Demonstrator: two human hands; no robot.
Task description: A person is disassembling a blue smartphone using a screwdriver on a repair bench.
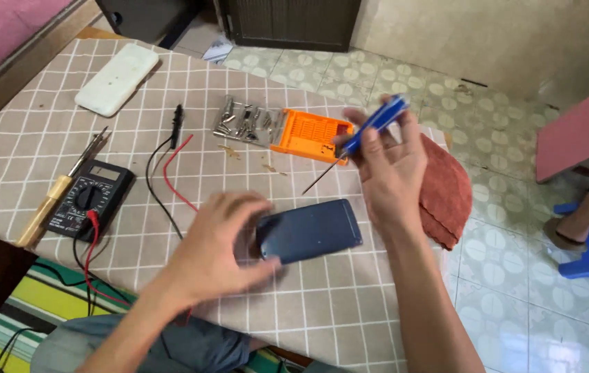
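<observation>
- Near the left edge of the tabletop point(25, 148), which wears a beige grid-checked cloth, a wooden-handled soldering iron point(60, 192) lies beside a black digital multimeter point(91, 199) with a round dial.
- Toward the far left corner rests a white rounded rectangular plastic case point(118, 79).
- Red and black test leads point(167, 169) trail from the meter across the cloth, the black probe pointing toward the far edge.
- The left hand point(215, 247) is curled with fingers bent, its fingertips touching the left end of a dark blue flat rectangular smartphone point(310, 231) that lies on the cloth near the middle of the tabletop, closer to the near edge.
- Along the far edge sits a heap of silver metal bits point(243, 121), touching an open orange plastic bit holder point(310, 134).
- The right hand point(390, 169) is raised above the phone, fingers loosely spread, thumb and forefinger pinching a blue-handled precision screwdriver point(372, 128) whose thin dark shaft slants down toward the cloth without touching the phone.
- At the right edge a rust-red folded cloth point(446, 197) hangs partly over the side.
</observation>
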